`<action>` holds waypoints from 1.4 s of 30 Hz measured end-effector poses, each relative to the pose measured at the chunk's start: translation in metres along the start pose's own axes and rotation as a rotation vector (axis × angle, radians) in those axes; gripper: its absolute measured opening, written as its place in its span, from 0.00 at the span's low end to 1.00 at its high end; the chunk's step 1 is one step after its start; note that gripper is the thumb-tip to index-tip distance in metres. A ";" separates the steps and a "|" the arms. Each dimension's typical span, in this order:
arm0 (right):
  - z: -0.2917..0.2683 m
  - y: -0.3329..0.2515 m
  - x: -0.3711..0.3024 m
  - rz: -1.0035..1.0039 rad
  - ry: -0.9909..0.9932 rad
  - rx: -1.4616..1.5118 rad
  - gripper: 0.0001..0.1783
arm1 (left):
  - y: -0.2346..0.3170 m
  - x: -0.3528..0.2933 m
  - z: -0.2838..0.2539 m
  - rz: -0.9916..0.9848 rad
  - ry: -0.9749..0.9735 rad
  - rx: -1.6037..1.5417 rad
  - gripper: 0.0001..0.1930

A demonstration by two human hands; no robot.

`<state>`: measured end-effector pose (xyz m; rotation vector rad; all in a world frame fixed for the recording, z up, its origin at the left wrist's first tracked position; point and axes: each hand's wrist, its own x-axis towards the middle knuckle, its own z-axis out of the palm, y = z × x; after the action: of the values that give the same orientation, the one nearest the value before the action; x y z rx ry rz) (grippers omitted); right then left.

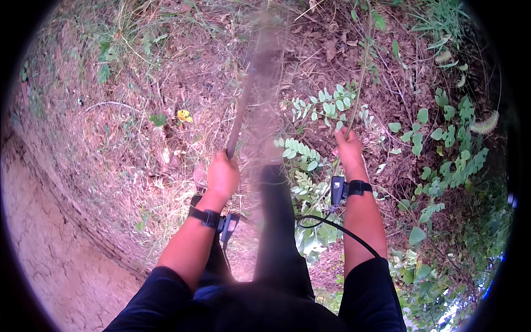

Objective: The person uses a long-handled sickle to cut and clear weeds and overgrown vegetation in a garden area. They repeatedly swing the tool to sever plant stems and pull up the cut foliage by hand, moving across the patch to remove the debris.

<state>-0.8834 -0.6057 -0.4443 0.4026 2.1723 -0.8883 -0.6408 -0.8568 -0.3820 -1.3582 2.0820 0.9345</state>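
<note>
Plainly, left hand (pixel 223 176) curled closed round slim brown stick (pixel 239 123); right hand (pixel 348 150) pinching thin stem (pixel 362 74), oval leaves (pixel 337 103) beside fingers (pixel 341 136); rough, leaf-littered ground (pixel 323 58) beneath.

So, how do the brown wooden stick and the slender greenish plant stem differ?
The brown wooden stick is thicker; the slender greenish plant stem is thin. The stick looks darker, the stem paler. The left hand grips the stick; the right hand holds the stem. Both run upward in the picture.
</note>
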 end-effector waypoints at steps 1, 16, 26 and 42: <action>0.005 -0.003 -0.001 -0.015 0.002 -0.012 0.26 | -0.004 -0.011 -0.003 0.036 -0.006 -0.004 0.19; 0.087 -0.110 0.040 -0.199 0.093 -0.272 0.46 | -0.045 -0.109 -0.070 0.176 -0.012 0.110 0.19; 0.098 -0.172 0.041 -0.129 0.199 -0.536 0.64 | -0.064 -0.141 -0.080 0.296 -0.041 0.125 0.21; 0.052 -0.126 0.054 -0.363 0.264 -0.588 0.29 | -0.090 -0.162 -0.109 0.222 -0.088 0.080 0.20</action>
<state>-0.9585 -0.7313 -0.4499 -0.1815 2.6683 -0.3463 -0.4975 -0.8689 -0.2220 -1.0423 2.2089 0.9704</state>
